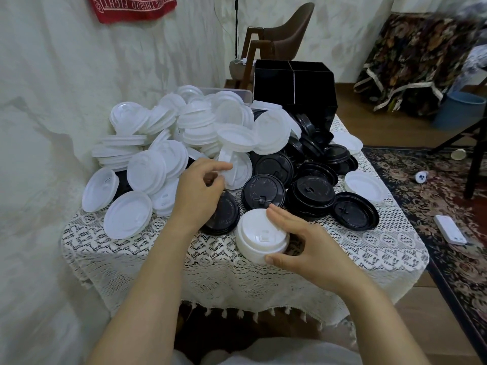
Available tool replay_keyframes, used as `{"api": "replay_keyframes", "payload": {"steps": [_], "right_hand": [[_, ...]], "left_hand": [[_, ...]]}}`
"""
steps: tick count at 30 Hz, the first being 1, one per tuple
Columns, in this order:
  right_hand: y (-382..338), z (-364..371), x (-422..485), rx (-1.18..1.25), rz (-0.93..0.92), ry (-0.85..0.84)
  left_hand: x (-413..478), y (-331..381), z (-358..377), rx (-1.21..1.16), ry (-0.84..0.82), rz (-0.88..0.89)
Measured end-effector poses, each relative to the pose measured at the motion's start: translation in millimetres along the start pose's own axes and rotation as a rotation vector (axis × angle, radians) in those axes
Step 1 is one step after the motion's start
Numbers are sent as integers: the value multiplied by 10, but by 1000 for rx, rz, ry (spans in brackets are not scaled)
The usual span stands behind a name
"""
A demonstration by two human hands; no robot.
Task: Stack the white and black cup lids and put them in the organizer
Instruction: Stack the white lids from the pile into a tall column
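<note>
A big heap of white lids (184, 127) covers the left and back of the small table. Black lids (311, 175) lie scattered on the right. My right hand (305, 243) grips a short stack of white lids (259, 237) near the front, thumb on its near rim and fingers over the top. My left hand (200, 191) pinches the edge of a single white lid (234, 167) at the foot of the heap and partly covers a black lid (226, 214). The black organizer (295, 88) with divided compartments stands at the back right.
A lace cloth (147, 248) drapes the table. A clear plastic box (237, 93) sits behind the heap. A brown chair (284, 32) stands behind the table. On the patterned rug (434, 206) lie a white device (449, 229), a small cup and a blue bin (458, 109).
</note>
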State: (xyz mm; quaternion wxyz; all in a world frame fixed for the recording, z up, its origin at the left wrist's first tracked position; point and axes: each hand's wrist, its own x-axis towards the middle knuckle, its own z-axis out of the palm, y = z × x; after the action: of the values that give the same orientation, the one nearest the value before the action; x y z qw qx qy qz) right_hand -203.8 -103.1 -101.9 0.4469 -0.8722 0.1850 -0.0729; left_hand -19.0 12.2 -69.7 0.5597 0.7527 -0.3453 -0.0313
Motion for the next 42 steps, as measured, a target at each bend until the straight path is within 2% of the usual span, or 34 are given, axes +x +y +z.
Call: {"api": "replay_keyframes", "payload": {"steps": [4,13,17,26,31,34,39,42], "right_hand": [[10,2,-3,6,-4,1],[11,12,-11,14,1,4],[-6,6,-21,-6,0,14],[-114,-56,-78,-88,-33,55],[-144,-92,-102,-95,-162,240],[-193,-23,-79,-18,-281,309],[-267,106,-11,-22,-436,253],[-258,109,-4,18,-448,229]], "left_hand": [[-20,99,-34,-176,60,-8],[-75,225,-110,-546,85,-196],[-103,229,-176,-599,69,-224],[-154,230,-235,-555,28,-281],[-151,258,-243,-590,33,-341],[-160,324,-237,-638,-41,-372],[-241,461,-130,-688,-298,-371],[-265,485,-65,-723,-371,-381]]}}
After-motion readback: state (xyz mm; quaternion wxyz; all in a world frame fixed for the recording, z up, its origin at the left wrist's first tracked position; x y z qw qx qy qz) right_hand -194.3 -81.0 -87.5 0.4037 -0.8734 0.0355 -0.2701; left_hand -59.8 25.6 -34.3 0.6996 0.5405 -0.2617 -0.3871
